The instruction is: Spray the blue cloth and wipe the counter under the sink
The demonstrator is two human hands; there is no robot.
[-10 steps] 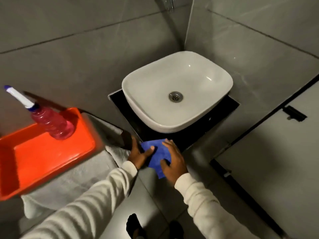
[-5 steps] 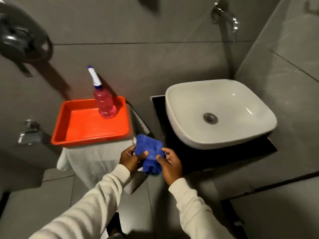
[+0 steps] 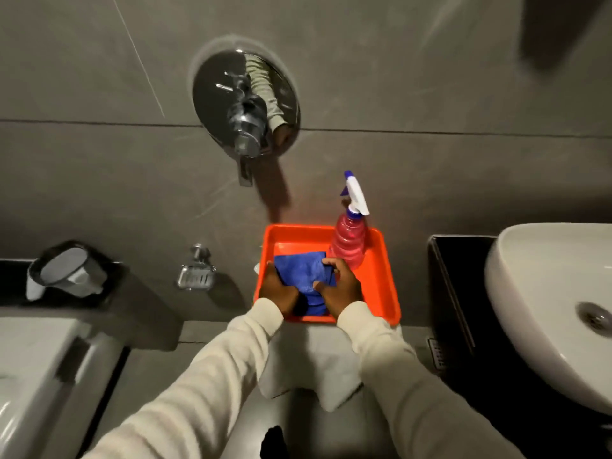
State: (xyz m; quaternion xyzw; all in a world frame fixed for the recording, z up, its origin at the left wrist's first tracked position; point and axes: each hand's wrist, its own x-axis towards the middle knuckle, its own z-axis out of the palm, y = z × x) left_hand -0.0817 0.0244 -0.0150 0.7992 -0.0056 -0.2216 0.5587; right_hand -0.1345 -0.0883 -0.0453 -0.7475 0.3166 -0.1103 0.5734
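Observation:
The folded blue cloth [image 3: 303,271] lies inside the orange tray [image 3: 381,286], held from both sides. My left hand [image 3: 276,291] grips its left edge and my right hand [image 3: 341,288] grips its right edge. A pink spray bottle [image 3: 348,246] with a white and blue trigger head stands upright in the tray's far right corner, just beyond my right hand. The white sink [image 3: 543,313] sits on a black counter [image 3: 453,293] at the right edge of the view.
The tray rests on a stand draped in white cloth [image 3: 314,366]. A chrome shower mixer [image 3: 246,104] is on the grey wall above. A soap dish [image 3: 195,276] and a toilet-paper holder [image 3: 66,273] are mounted at left, above a toilet [image 3: 36,376].
Both hands carried the blue cloth from the black counter leftward and set it down in the orange tray. The view swung left, away from the sink.

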